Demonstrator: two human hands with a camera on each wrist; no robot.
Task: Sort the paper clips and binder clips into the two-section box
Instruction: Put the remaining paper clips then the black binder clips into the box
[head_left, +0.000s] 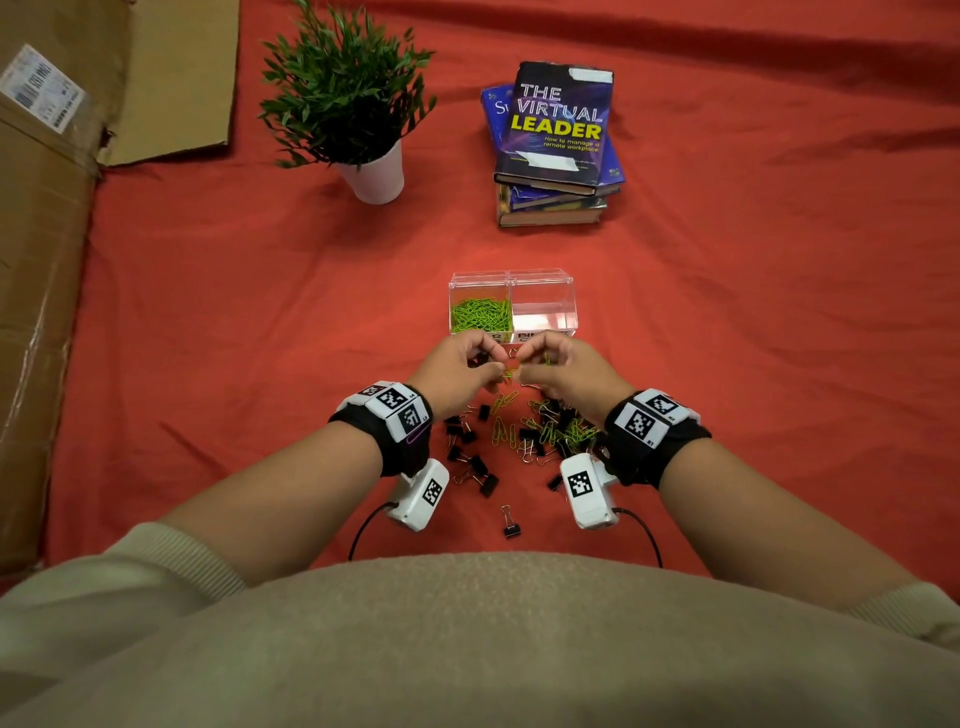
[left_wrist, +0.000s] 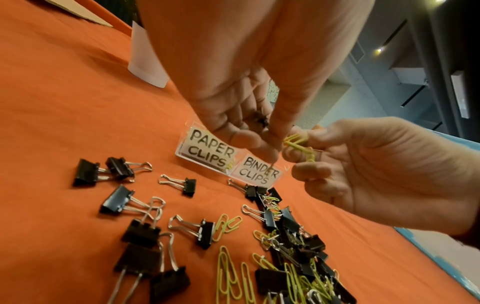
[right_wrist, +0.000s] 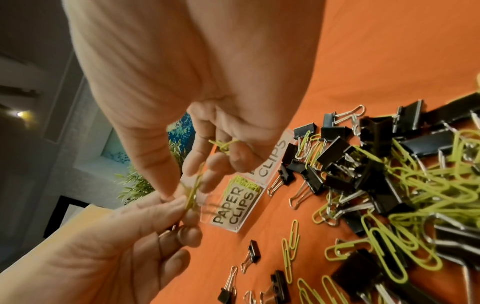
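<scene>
Here, left to right: the left hand curls its fingertips together on green paper clips and seems to hold something dark in its palm. The right hand pinches the same tangle from the other side. Just beyond the fingers stands the box, its left section holding paper clips, its right one bare. Below the wrists lie loose binder clips. The wire clips look light, springy and prone to snag; pinching one loop end should free them.
</scene>
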